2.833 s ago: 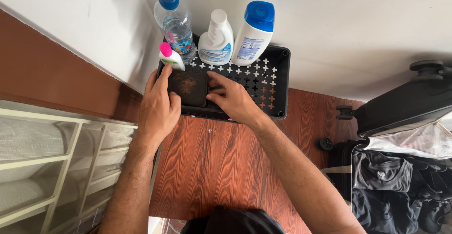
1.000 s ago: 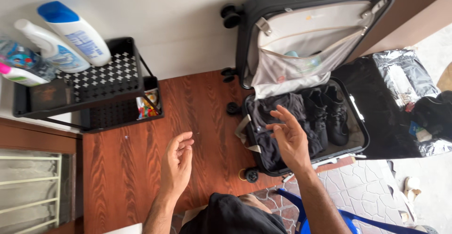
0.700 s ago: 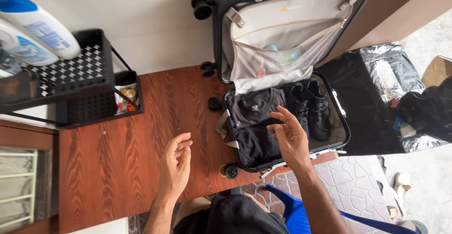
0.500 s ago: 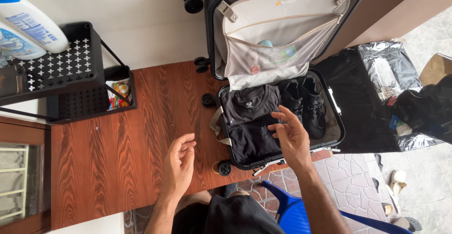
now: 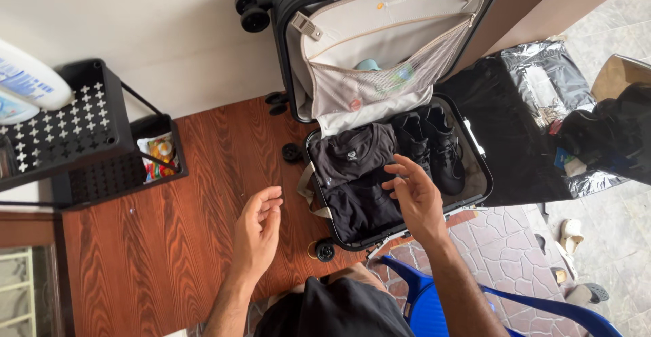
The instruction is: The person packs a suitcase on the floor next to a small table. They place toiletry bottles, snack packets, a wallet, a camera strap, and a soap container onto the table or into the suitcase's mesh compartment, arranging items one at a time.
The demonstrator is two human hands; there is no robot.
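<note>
Open suitcase [image 5: 380, 113] taken as landmark; lid propped against the wall, base lying on the wooden floor [image 5: 190, 242].
- Right hand [image 5: 415, 198]: released, fingers spread, holding nothing, hovering over the base's near half, just above the folded dark clothes [image 5: 352, 174].
- Left hand [image 5: 258, 232]: released, palm loosely open, empty, over the floor left of the suitcase.
- Black shoes [image 5: 434, 147] packed in the base, right of the clothes.
- Lid's mesh pocket [image 5: 380, 83] holds small items.
- Black rack [image 5: 74, 133] well left of the suitcase.

Judgement: base looks largely packed; lid not closed, not zipped.

Home, open suitcase [image 5: 380, 106] (clothes inside), toiletry rack [image 5: 61, 133]
</note>
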